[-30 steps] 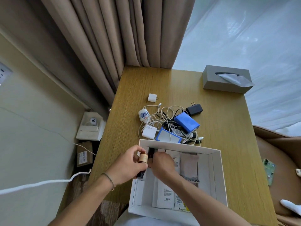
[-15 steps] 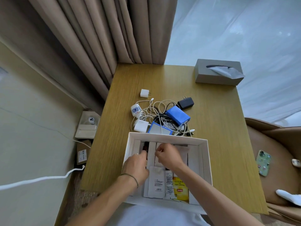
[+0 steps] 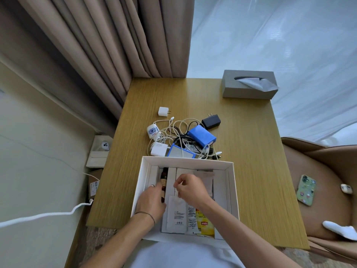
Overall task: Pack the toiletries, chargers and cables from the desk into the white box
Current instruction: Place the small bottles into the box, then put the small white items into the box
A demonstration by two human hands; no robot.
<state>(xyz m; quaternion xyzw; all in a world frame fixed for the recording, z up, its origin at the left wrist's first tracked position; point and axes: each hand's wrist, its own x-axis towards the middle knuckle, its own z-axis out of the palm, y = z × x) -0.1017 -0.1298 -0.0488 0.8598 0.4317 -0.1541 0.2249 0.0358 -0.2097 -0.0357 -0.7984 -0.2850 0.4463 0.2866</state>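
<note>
The white box (image 3: 185, 161) sits at the desk's near edge. Inside it a dark bottle (image 3: 164, 178) lies along the left side, beside white sachets (image 3: 176, 212), a grey pouch (image 3: 204, 174) and a yellow tea bag (image 3: 205, 225). My left hand (image 3: 150, 202) is in the box, its fingers closed over the bottle's lower end. My right hand (image 3: 190, 187) pinches the top edge of a white sachet. Behind the box lie tangled cables (image 3: 178, 130), a blue power bank (image 3: 201, 135), a black adapter (image 3: 211, 121), a white plug cube (image 3: 162, 111) and a white charger (image 3: 159, 149).
A grey tissue box (image 3: 249, 85) stands at the desk's far right corner. Curtains (image 3: 116, 45) hang behind the desk's left side. A brown chair (image 3: 328, 167) on the right holds a phone (image 3: 306, 190). A white cord (image 3: 44, 215) runs along the floor at left.
The dark bottle, held above the box's left corner a second ago, now lies inside it. Both hands have dropped into the box, and my right hand has shifted to a sachet.
</note>
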